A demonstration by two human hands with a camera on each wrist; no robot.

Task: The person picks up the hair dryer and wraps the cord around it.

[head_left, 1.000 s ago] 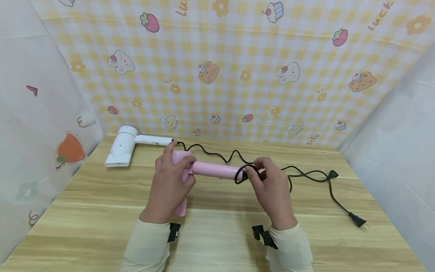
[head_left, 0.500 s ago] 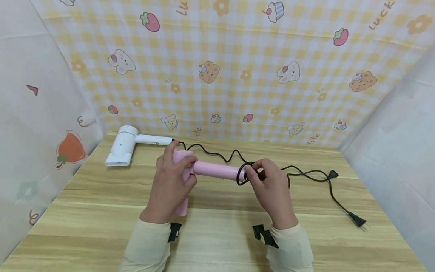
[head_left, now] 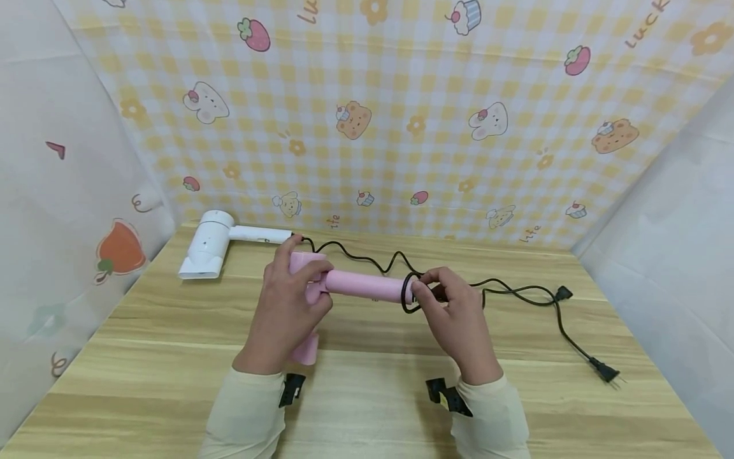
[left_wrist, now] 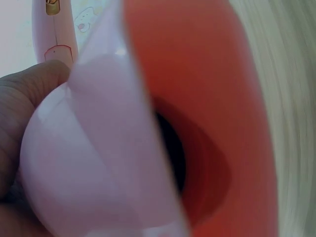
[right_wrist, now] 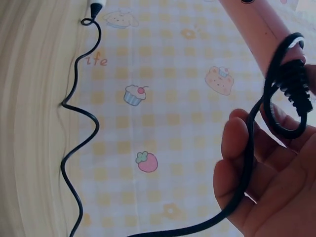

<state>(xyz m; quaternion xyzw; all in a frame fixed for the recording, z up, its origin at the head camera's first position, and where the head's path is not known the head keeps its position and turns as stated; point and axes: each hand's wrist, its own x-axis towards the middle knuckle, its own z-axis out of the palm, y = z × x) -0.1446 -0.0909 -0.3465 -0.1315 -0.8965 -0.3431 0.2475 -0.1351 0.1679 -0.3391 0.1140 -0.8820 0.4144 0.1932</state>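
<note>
From my distance I see the pink hair dryer (head_left: pixel 364 285) over the middle of the surface (head_left: pixel 367 408), its handle pointing from the left hand towards the right. The left grip (head_left: pixel 283 312) is closed around the dryer's head, and the right grip (head_left: pixel 455 322) has the black cord (right_wrist: pixel 248 153) in curled fingers, just beside the handle's end. One loop seems to go round this end; its hidden side I cannot follow. I judge that the step in hand is winding the cord. To do it well, I would hold the head steady and lead the cord in a loose turn, without bending it sharply at the ribbed sleeve (right_wrist: pixel 294 80). The cord of the white hair dryer (head_left: pixel 209 245) lies behind, so I would avoid catching it.
</note>
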